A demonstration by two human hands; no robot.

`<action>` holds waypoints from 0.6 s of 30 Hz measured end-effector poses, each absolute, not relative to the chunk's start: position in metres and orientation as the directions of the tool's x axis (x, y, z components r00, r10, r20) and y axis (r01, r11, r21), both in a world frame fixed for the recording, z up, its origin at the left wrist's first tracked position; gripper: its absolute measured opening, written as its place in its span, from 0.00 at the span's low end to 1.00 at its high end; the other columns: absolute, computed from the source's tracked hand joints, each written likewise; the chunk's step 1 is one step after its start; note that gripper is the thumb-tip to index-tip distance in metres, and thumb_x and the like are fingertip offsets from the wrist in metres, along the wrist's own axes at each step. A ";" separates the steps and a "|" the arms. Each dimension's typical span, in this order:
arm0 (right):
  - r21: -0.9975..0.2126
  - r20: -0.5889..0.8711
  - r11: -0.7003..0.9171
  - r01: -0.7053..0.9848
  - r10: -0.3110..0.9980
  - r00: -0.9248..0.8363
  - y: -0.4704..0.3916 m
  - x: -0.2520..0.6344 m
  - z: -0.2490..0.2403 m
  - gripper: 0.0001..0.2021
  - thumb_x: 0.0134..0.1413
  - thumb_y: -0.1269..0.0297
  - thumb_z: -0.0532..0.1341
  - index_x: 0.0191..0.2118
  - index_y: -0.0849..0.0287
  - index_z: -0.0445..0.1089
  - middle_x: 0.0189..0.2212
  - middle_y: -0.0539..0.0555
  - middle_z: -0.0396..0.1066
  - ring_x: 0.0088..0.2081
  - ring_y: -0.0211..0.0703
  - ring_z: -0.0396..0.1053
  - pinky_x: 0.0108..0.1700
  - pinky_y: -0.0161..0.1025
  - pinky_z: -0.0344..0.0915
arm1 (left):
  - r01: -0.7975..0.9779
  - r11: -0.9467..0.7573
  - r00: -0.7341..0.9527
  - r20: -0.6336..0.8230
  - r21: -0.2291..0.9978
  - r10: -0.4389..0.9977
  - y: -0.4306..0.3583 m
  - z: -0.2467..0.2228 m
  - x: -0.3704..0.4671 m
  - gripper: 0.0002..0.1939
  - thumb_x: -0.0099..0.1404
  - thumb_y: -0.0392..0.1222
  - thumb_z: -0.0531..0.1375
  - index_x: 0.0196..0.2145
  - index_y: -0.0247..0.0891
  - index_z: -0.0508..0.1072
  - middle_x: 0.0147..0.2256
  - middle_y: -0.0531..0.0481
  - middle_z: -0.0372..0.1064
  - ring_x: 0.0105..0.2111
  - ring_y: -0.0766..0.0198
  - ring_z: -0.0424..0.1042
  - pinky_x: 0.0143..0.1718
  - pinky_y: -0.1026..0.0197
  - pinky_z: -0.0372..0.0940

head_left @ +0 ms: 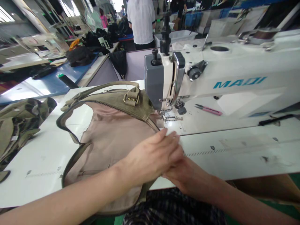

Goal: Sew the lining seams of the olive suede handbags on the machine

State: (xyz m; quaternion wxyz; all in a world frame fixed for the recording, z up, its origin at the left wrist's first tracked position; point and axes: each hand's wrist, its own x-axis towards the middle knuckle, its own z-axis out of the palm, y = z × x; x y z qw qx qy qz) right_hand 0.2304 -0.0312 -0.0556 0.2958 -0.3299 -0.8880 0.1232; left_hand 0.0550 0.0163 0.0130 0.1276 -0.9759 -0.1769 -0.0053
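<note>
An olive-green canvas bag (140, 109) with a pinkish-beige lining lies unzipped on the machine table, its right edge running to the presser foot (171, 118) of a white sewing machine (234, 75). My left hand (157, 153) is closed at that edge, just in front of the presser foot, its thumb and fingers bunched together on the bag. Beneath and against it is my right hand (181, 175), curled inward; its fingertips are hidden behind the left hand, and so is whatever they grip. The bag's handle (110, 84) arches at the back.
Pink-handled thread snips (208, 109) lie on the machine bed. More olive fabric pieces (21, 125) are heaped at the left. A dark thread cone (67, 82) is near the table's back edge. A person in a white shirt (142, 22) stands beyond the machine.
</note>
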 end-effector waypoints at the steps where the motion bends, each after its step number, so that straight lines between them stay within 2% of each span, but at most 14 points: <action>1: -0.466 0.399 0.760 0.454 0.638 -0.659 -0.031 0.230 -0.056 0.12 0.65 0.71 0.53 0.31 0.55 0.69 0.31 0.50 0.73 0.34 0.40 0.72 0.37 0.32 0.71 | 0.424 -0.878 0.897 -0.033 -0.223 0.442 0.026 0.010 0.052 0.21 0.70 0.38 0.49 0.58 0.33 0.63 0.60 0.40 0.61 0.60 0.53 0.58 0.58 0.50 0.53; 3: -0.543 0.318 0.756 0.365 0.587 -0.744 -0.030 0.229 -0.057 0.12 0.64 0.76 0.52 0.32 0.60 0.69 0.35 0.53 0.72 0.40 0.40 0.71 0.44 0.33 0.70 | 0.565 -0.803 0.790 -0.156 -0.190 0.593 0.042 0.003 0.042 0.26 0.67 0.38 0.51 0.62 0.32 0.59 0.60 0.37 0.61 0.54 0.50 0.66 0.53 0.48 0.58; 5: -0.563 0.289 0.745 0.358 0.583 -0.759 -0.031 0.227 -0.059 0.12 0.62 0.80 0.51 0.32 0.63 0.68 0.35 0.56 0.71 0.44 0.44 0.68 0.50 0.38 0.67 | 0.630 -0.760 0.739 -0.178 -0.161 0.650 0.048 -0.002 0.030 0.28 0.65 0.36 0.52 0.62 0.35 0.59 0.61 0.39 0.58 0.53 0.50 0.66 0.52 0.47 0.59; 8: -0.531 0.287 0.740 0.414 0.616 -0.734 -0.033 0.224 -0.057 0.11 0.61 0.80 0.52 0.32 0.63 0.68 0.32 0.56 0.70 0.40 0.45 0.67 0.49 0.42 0.66 | 0.598 -0.788 0.779 -0.124 -0.149 0.615 0.043 -0.007 0.021 0.27 0.65 0.31 0.48 0.62 0.33 0.59 0.66 0.43 0.49 0.63 0.50 0.53 0.62 0.41 0.46; 10: -0.552 0.268 0.720 0.420 0.631 -0.729 -0.032 0.227 -0.052 0.11 0.62 0.79 0.52 0.32 0.62 0.68 0.32 0.55 0.70 0.36 0.43 0.66 0.44 0.40 0.68 | 0.564 -0.814 0.804 -0.130 -0.140 0.580 0.038 -0.008 0.021 0.26 0.66 0.31 0.47 0.62 0.28 0.59 0.66 0.40 0.48 0.66 0.52 0.47 0.65 0.41 0.37; 11: -0.567 0.260 0.716 0.407 0.624 -0.737 -0.030 0.230 -0.049 0.12 0.62 0.78 0.52 0.31 0.61 0.68 0.32 0.54 0.70 0.35 0.43 0.66 0.41 0.39 0.68 | 0.564 -0.816 0.804 -0.143 -0.128 0.578 0.036 -0.008 0.022 0.26 0.66 0.32 0.47 0.61 0.25 0.60 0.65 0.37 0.51 0.66 0.51 0.48 0.66 0.43 0.37; 13: -0.588 0.248 0.722 0.365 0.591 -0.768 -0.026 0.238 -0.044 0.11 0.63 0.77 0.52 0.31 0.61 0.68 0.32 0.54 0.70 0.35 0.42 0.67 0.38 0.38 0.68 | 0.595 -0.799 0.782 -0.165 -0.091 0.601 0.033 -0.008 0.024 0.27 0.67 0.35 0.48 0.62 0.24 0.59 0.62 0.34 0.55 0.63 0.49 0.54 0.65 0.45 0.43; 15: -0.600 0.247 0.730 0.327 0.557 -0.793 -0.021 0.246 -0.040 0.10 0.63 0.77 0.53 0.32 0.60 0.69 0.33 0.54 0.71 0.36 0.42 0.68 0.38 0.37 0.68 | 0.631 -0.774 0.760 -0.164 -0.045 0.629 0.032 -0.009 0.025 0.28 0.66 0.36 0.49 0.63 0.27 0.57 0.61 0.33 0.57 0.59 0.47 0.59 0.61 0.45 0.51; 18: -0.586 0.271 0.752 0.302 0.533 -0.801 -0.013 0.253 -0.042 0.09 0.62 0.76 0.55 0.34 0.58 0.70 0.34 0.54 0.73 0.37 0.41 0.71 0.39 0.37 0.70 | 0.660 -0.751 0.745 -0.147 0.017 0.651 0.034 -0.011 0.026 0.29 0.66 0.37 0.50 0.64 0.31 0.57 0.61 0.35 0.57 0.57 0.47 0.61 0.58 0.46 0.57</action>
